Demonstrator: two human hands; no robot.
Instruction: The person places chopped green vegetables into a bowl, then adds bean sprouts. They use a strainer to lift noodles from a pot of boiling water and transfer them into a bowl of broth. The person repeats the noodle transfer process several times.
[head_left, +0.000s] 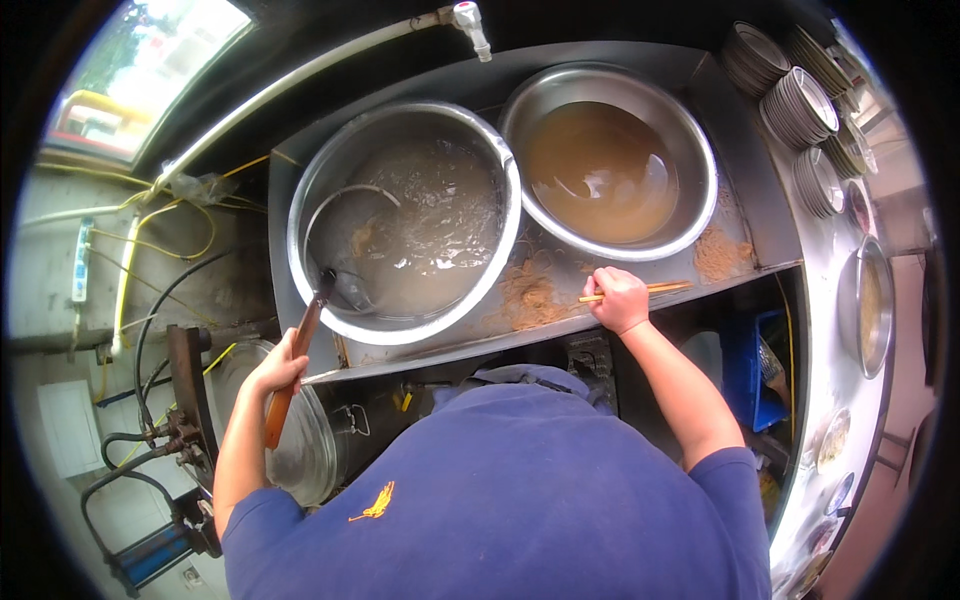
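My left hand [276, 369] is closed round the brown wooden handle of a skimmer [309, 328]. The handle slants up over the near left rim of a large metal pot [511, 195], and the skimmer's head dips into the cloudy, churning water [430, 220], where its shape is hard to make out. A pair of chopsticks [668, 287] lies level in my closed right hand [618, 297], just in front of the steel stove top. Beyond that hand stands a wide metal basin [703, 205] of brown liquid.
Brownish stringy scraps [535, 293] lie on the stove top beside both vessels. A pale pipe with a tap [472, 28] crosses above the pot. Stacked plates [798, 106] and a metal bowl [872, 305] stand on the right counter. Hoses [110, 480] hang at the left.
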